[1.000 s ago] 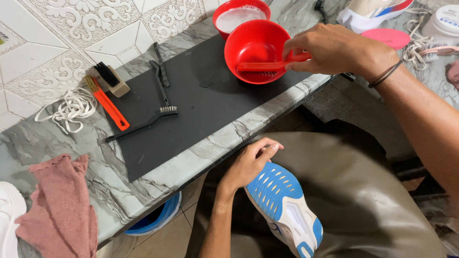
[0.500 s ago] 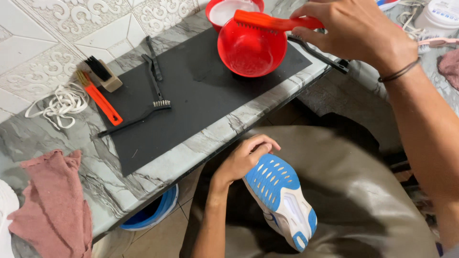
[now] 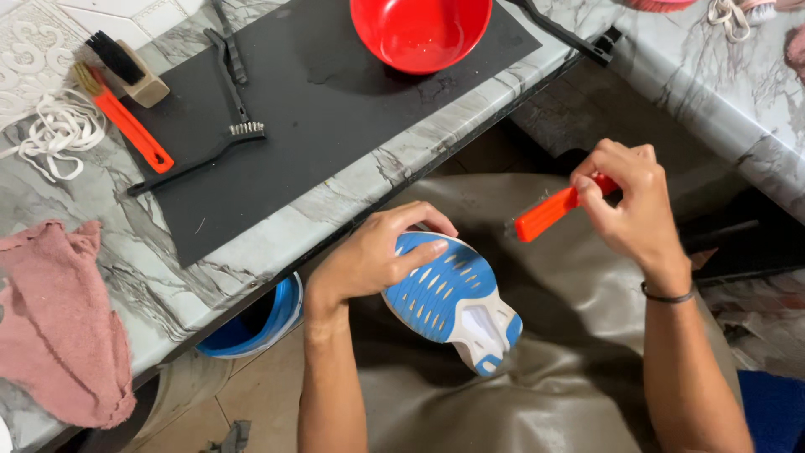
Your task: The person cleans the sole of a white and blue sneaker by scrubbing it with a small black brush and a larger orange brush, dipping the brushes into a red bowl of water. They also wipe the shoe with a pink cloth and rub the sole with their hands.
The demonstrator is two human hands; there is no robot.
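One shoe [image 3: 453,294] in left hand [image 3: 369,256], one orange brush [image 3: 549,211] — right hand [image 3: 633,210]

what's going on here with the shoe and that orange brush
A person sits at a marble counter with a shoe in their lap, blue sole facing up. The left hand grips the shoe at its toe end. The right hand holds an orange brush just above and beside the shoe, not touching it. On the counter's black mat sit a red bowl and a black wire brush.
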